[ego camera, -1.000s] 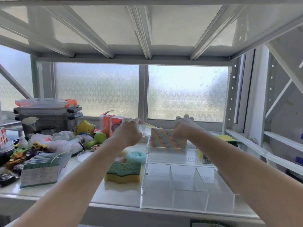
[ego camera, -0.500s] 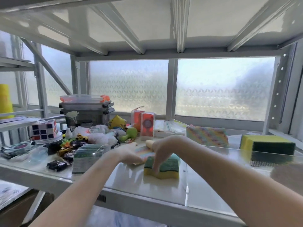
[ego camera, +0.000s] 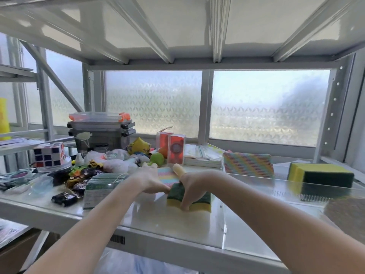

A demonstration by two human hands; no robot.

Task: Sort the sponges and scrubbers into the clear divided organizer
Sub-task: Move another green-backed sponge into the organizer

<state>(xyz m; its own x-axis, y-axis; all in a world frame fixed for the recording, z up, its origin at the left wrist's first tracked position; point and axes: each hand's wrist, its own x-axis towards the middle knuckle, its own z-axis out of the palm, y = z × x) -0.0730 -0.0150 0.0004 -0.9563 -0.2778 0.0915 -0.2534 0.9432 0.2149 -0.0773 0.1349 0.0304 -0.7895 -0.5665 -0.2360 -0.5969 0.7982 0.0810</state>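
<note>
A: What surrounds the work area?

B: The shelf [ego camera: 150, 218] is crowded on its left side: a puzzle cube [ego camera: 49, 155], small toy cars [ego camera: 64, 198], a bundle of green cards [ego camera: 102, 189] and stacked lidded boxes [ego camera: 102, 129]. 2 orange cartons [ego camera: 171, 149] stand near the window. The cards lie just beside the left forearm; nothing lies between the hands and the sponge.

A: And the organizer?

B: The clear organizer [ego camera: 256, 196] sits on the right side of the shelf. A rainbow-striped sponge [ego camera: 247, 164] stands upright at its back, and a yellow block with a dark green pad [ego camera: 322, 177] sits to the right of it. I cannot tell which compartments.

A: Hands?

B: Both arms reach forward and meet at mid-shelf. The right hand [ego camera: 194, 182] grasps a yellow sponge with a green scouring top [ego camera: 199, 201], fingers down its front face, index finger raised. This sponge rests on the shelf, just left of the organizer. The left hand [ego camera: 150, 179] touches its left edge and partly covers a pastel striped cloth [ego camera: 167, 176]; whether that hand is gripping anything I cannot tell.
</note>
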